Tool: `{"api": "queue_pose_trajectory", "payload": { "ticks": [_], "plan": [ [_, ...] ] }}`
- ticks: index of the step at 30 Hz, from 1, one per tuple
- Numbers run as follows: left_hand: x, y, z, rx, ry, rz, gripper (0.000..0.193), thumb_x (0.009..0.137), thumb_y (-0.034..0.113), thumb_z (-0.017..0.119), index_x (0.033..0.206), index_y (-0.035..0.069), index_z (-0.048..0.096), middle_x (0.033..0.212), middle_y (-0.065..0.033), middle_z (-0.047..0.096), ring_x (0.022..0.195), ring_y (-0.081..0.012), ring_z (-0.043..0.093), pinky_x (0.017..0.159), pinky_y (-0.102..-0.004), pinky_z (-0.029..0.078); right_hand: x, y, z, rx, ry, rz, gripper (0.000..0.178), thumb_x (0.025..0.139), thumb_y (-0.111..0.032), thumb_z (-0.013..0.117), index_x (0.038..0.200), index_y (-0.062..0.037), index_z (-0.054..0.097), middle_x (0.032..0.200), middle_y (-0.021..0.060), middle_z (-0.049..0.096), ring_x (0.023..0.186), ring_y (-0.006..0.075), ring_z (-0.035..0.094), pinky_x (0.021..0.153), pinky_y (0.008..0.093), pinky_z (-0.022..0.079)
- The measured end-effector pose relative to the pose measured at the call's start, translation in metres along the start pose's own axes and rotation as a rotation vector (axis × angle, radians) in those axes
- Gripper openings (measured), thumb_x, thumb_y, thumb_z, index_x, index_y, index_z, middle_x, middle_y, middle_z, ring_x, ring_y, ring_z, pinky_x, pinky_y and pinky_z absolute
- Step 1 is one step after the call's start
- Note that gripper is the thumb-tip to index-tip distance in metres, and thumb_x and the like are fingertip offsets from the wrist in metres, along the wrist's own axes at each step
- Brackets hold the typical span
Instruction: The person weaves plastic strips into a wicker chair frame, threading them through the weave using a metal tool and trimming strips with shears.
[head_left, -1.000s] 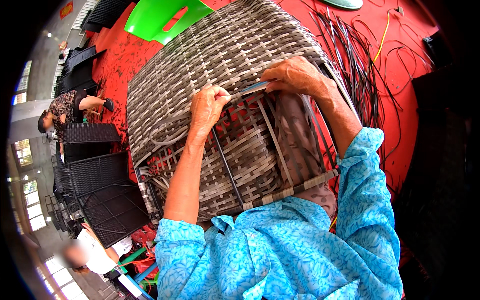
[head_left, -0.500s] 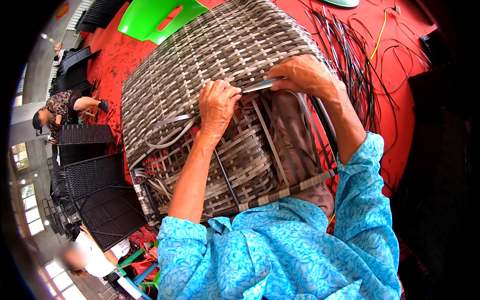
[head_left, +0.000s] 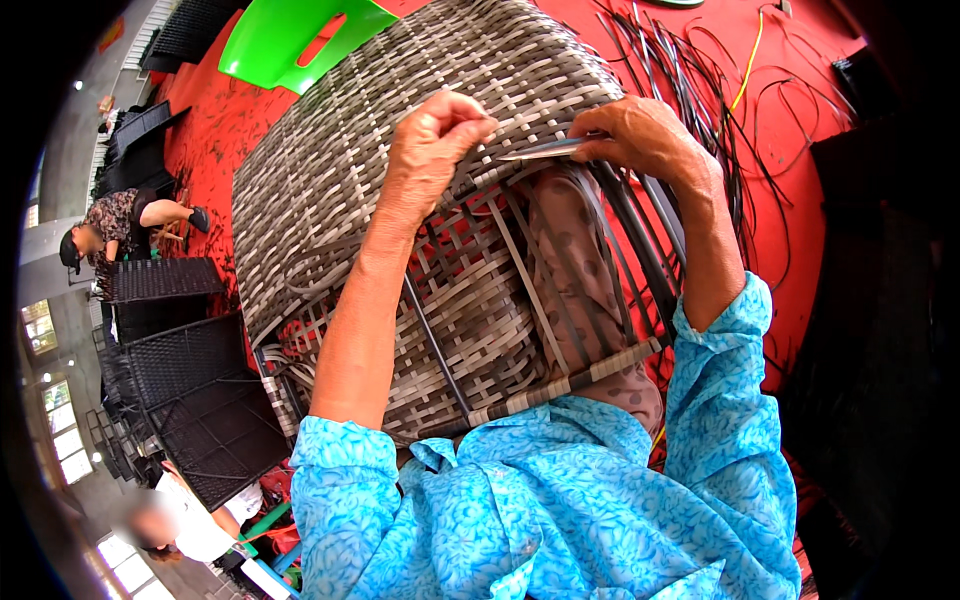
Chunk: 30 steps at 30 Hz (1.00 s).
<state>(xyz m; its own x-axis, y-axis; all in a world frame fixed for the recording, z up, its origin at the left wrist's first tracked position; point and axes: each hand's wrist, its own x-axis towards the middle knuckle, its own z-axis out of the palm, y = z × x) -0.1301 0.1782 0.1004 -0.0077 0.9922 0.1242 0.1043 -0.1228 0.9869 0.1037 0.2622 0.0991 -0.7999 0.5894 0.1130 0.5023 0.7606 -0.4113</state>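
Note:
A woven grey-brown wicker chair or seat (head_left: 400, 120) lies before me, its metal frame bars and loose strands exposed on the near side. My right hand (head_left: 650, 145) is closed around a slim, pointed metal blade (head_left: 540, 152), which looks like a knife; its tip points left over the edge of the weave. Left of the tip, my left hand (head_left: 435, 145) is raised over the weave with thumb and fingertips pinched together. Whatever they hold is too small to make out. Bare strips (head_left: 525, 270) run across the open frame in front of my patterned trouser leg.
Dark loose strands (head_left: 690, 90) lie on the red floor (head_left: 800, 180) at the right, near a yellow cord (head_left: 748, 65). A green plastic chair (head_left: 285, 40) stands beyond the weave. Black woven pieces (head_left: 200, 380) and two people, one crouching (head_left: 115, 220), are at the left.
My left hand has lifted up and away from the blade, still pinched. My right hand has shifted slightly right with the blade, and the blade's tip is now apart from the left fingers.

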Motion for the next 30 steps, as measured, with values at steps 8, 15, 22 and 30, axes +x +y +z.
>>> {"api": "queue_pose_trajectory", "payload": {
  "ticks": [8, 15, 22, 30],
  "plan": [
    [-0.04, -0.016, -0.014, 0.331, -0.149, -0.165, 0.029, 0.081, 0.019, 0.067, 0.105, 0.004, 0.06, 0.098, 0.0007, 0.061, 0.092, -0.0072, 0.053, 0.083, -0.0225, 0.043, -0.003, -0.012, 0.001, 0.008, -0.067, 0.048, 0.021, 0.075, -0.033, 0.063, 0.087, -0.0157, 0.067, 0.074, 0.0094, 0.064, 0.075, 0.0296, 0.062, 0.065, 0.0406, 0.048],
    [-0.053, -0.03, -0.028, 0.638, 0.057, 0.033, 0.022, 0.076, 0.019, 0.069, 0.074, 0.004, 0.054, 0.076, -0.0028, 0.053, 0.074, -0.0136, 0.051, 0.069, -0.0284, 0.042, -0.01, -0.035, 0.005, -0.069, -0.035, 0.055, 0.022, 0.077, -0.033, 0.061, 0.088, -0.0143, 0.067, 0.072, 0.01, 0.063, 0.071, 0.0302, 0.061, 0.062, 0.041, 0.047],
    [-0.054, -0.035, -0.03, 0.834, 0.133, 0.044, 0.026, 0.071, 0.02, 0.071, 0.068, 0.004, 0.051, 0.071, -0.0062, 0.052, 0.074, -0.0223, 0.049, 0.074, -0.0344, 0.04, -0.017, -0.055, 0.012, -0.072, 0.019, 0.063, 0.019, 0.081, -0.029, 0.057, 0.08, -0.0113, 0.064, 0.067, 0.0126, 0.06, 0.066, 0.0336, 0.059, 0.059, 0.044, 0.046],
    [-0.064, -0.04, -0.042, 0.888, 0.122, 0.237, 0.01, 0.073, 0.02, 0.069, 0.075, 0.011, 0.066, 0.078, -0.0008, 0.061, 0.081, -0.0208, 0.056, 0.074, -0.0325, 0.047, -0.001, -0.084, 0.0, -0.258, -0.147, 0.093, 0.025, 0.085, -0.034, 0.053, 0.093, -0.0139, 0.066, 0.073, 0.0131, 0.062, 0.072, 0.0334, 0.06, 0.06, 0.0442, 0.046]
  ]
}}
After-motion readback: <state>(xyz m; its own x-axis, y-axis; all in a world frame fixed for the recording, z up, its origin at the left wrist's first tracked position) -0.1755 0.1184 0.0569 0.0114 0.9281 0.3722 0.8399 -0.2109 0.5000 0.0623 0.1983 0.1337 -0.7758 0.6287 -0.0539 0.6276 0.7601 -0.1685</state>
